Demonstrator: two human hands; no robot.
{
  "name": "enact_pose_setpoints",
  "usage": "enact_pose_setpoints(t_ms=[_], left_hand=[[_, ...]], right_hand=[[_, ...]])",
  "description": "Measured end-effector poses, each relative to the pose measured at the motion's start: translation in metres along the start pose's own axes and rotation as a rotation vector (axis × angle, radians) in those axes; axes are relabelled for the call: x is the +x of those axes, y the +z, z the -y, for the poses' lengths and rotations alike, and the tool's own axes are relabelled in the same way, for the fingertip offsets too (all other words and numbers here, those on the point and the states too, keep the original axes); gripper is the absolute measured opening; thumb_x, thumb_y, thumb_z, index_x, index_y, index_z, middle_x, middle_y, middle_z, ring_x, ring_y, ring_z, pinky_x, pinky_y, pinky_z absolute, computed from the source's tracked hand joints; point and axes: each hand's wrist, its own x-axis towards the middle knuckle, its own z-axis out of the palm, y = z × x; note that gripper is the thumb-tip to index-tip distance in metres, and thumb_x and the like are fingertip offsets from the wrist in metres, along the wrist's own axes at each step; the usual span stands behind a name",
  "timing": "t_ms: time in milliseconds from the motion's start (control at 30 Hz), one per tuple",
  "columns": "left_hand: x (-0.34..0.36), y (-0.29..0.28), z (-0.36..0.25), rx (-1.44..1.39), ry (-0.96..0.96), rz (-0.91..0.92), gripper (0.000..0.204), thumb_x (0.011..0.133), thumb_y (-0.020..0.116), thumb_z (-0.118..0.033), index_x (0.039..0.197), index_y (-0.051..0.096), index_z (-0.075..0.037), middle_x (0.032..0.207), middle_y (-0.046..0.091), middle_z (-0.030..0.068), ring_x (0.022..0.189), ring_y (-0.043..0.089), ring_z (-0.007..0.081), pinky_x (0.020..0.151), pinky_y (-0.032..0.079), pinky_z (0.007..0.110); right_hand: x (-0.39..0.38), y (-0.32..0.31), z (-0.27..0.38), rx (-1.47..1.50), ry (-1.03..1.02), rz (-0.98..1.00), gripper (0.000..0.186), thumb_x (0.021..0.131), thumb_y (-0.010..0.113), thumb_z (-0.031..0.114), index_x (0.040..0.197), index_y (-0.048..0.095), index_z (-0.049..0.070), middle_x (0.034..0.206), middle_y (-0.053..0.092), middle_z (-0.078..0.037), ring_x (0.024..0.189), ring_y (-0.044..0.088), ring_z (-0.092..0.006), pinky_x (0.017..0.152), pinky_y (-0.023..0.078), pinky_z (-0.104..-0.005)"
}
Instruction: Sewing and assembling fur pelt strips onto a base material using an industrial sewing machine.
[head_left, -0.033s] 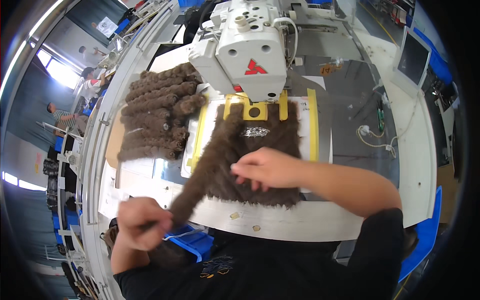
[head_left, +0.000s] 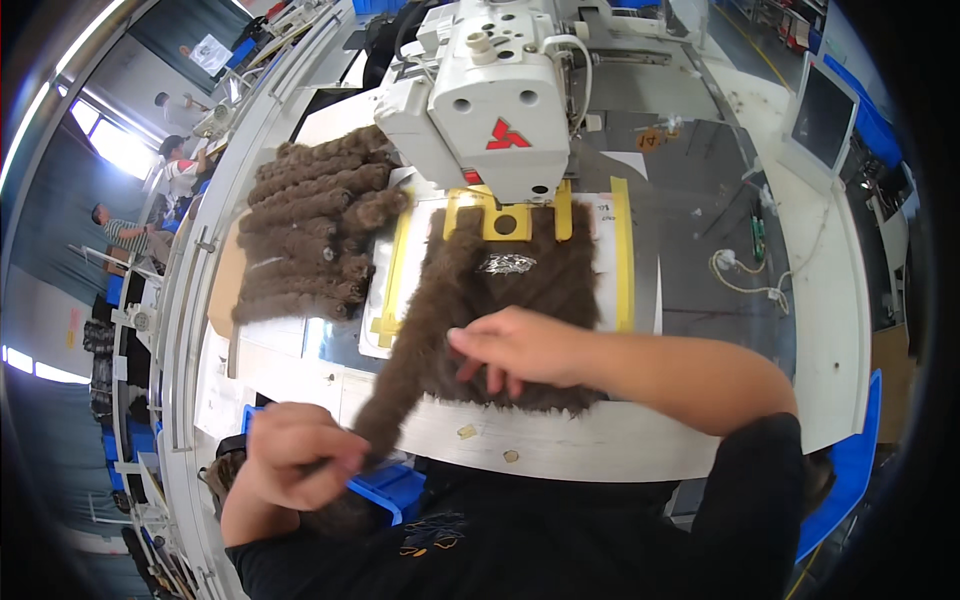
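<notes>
My left hand (head_left: pixel 300 458) is closed on the lower end of a long brown fur strip (head_left: pixel 408 365), pulled down and left off the table's front edge. The strip runs up along the left side of a brown fur panel (head_left: pixel 560 285), where it lies under the yellow clamp plate of the sewing machine (head_left: pixel 500 120). Over the panel's lower middle, beside the strip, is my right hand (head_left: pixel 515 350), with thumb and bent fingers apart and nothing visible in them. A shiny silver patch (head_left: pixel 508 263) shows on the panel just below the yellow clamp (head_left: pixel 507 224).
A stack of rolled brown fur strips (head_left: pixel 315 225) lies left of the machine. A monitor (head_left: pixel 822 118) stands at the right, near a coiled cord (head_left: pixel 745 268) and a green tool (head_left: pixel 758 240). A blue bin (head_left: pixel 392 488) is below the front edge. People sit far left.
My left hand has shifted slightly right and down, so the fur strip hangs a little steeper. My right hand has moved slightly left and down over the panel.
</notes>
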Motion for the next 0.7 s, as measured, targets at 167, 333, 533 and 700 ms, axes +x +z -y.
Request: enact_pose_setpoints(t_ms=[167, 333, 533, 700], left_hand=[[0.014, 0.029, 0.016, -0.341, 0.0, 0.4, 0.019, 0.08, 0.07, 0.001, 0.098, 0.076, -0.003, 0.072, 0.068, 0.0087, 0.061, 0.067, 0.0255, 0.056, 0.051, 0.033], [0.032, 0.042, 0.06, -0.327, -0.207, 0.193, 0.008, 0.089, 0.071, -0.009, 0.094, 0.071, -0.003, 0.082, 0.071, 0.0062, 0.074, 0.069, 0.0153, 0.067, 0.054, 0.029], [0.099, 0.084, 0.126, -0.445, -0.853, -0.108, 0.022, 0.098, 0.068, -0.015, 0.11, 0.051, -0.007, 0.086, 0.063, 0.0051, 0.075, 0.059, 0.01, 0.067, 0.049, 0.026], [0.104, 0.112, 0.154, -0.593, -0.706, -0.169, 0.035, 0.091, 0.076, -0.004, 0.112, 0.049, -0.009, 0.089, 0.061, 0.0058, 0.08, 0.058, 0.0126, 0.067, 0.05, 0.028]], right_hand=[[0.031, 0.06, -0.032, 0.528, -0.018, -0.05, 0.047, 0.106, 0.06, 0.047, 0.095, 0.059, 0.001, 0.078, 0.061, -0.007, 0.061, 0.061, -0.0169, 0.051, 0.05, -0.0311], [0.044, 0.085, -0.066, 0.403, -0.175, -0.348, 0.042, 0.105, 0.061, 0.038, 0.09, 0.061, -0.001, 0.071, 0.059, -0.008, 0.061, 0.06, -0.0203, 0.053, 0.049, -0.0376], [0.021, 0.081, -0.04, -0.091, -0.008, -0.444, 0.046, 0.104, 0.059, 0.037, 0.094, 0.063, -0.008, 0.083, 0.069, -0.022, 0.076, 0.07, -0.0325, 0.07, 0.055, -0.0445], [0.013, 0.08, -0.037, -0.159, 0.017, -0.469, 0.047, 0.104, 0.06, 0.039, 0.095, 0.064, -0.007, 0.083, 0.07, -0.021, 0.079, 0.071, -0.029, 0.071, 0.055, -0.0419]])
